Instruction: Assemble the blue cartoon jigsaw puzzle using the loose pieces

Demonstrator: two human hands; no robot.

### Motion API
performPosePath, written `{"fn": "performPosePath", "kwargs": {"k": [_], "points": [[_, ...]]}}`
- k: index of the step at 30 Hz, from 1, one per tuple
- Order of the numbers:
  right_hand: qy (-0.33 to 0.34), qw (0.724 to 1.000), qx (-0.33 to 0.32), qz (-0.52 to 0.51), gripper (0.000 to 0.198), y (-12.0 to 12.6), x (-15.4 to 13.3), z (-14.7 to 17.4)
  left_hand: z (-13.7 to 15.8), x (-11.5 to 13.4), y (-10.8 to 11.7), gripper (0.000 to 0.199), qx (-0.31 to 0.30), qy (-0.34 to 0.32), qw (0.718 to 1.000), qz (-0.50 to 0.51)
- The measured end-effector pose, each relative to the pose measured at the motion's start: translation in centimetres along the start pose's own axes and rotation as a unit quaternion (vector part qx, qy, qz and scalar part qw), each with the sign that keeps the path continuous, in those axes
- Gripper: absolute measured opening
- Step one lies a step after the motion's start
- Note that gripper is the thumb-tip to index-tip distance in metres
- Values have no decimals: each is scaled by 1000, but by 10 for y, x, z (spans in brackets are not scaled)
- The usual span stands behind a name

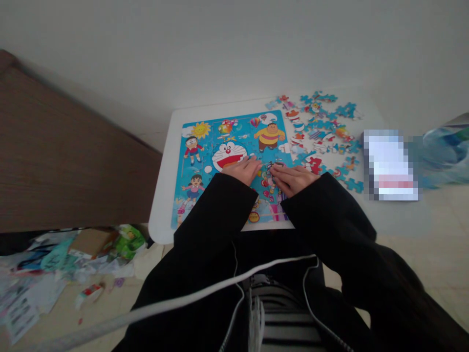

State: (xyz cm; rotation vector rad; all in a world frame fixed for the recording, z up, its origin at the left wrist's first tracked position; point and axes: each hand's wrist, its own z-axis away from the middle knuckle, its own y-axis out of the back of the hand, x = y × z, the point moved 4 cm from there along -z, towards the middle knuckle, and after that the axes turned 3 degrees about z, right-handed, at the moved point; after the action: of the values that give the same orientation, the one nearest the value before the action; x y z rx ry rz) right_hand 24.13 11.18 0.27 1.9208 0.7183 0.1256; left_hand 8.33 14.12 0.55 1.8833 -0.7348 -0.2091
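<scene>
A cartoon jigsaw puzzle point(198, 154) in a blue printed tray lies on the small white table, with a large white cat face point(224, 154) pieced together at its middle. My left hand point(244, 170) rests on the puzzle just right of that face, fingers stretched out and lying flat. Close by, the fingertips of my right hand point(293, 180) are pressed together at a small puzzle piece point(271, 166) over the right part of the tray. The fingers partly cover this piece, so its outline is unclear.
Many loose puzzle pieces point(322, 124) are strewn right of the tray. A phone point(392, 164) lies at the table's right side, near a clear plastic bag point(445, 151). A white cord point(205, 292) crosses before my body. Left are a brown cabinet point(69, 156) and floor clutter point(91, 244).
</scene>
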Motion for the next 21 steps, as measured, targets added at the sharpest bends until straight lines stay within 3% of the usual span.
{"fn": "performPosePath", "kwargs": {"k": [5, 10, 21], "points": [[11, 1000, 20, -1, 26, 2, -2, 0, 7, 3, 3, 30, -20, -11, 999, 22], [1, 1000, 14, 5, 26, 1, -2, 0, 18, 12, 2, 30, 14, -53, 998, 19], [-3, 1000, -1, -27, 27, -2, 1, 2, 28, 8, -7, 31, -21, -39, 998, 54]]}}
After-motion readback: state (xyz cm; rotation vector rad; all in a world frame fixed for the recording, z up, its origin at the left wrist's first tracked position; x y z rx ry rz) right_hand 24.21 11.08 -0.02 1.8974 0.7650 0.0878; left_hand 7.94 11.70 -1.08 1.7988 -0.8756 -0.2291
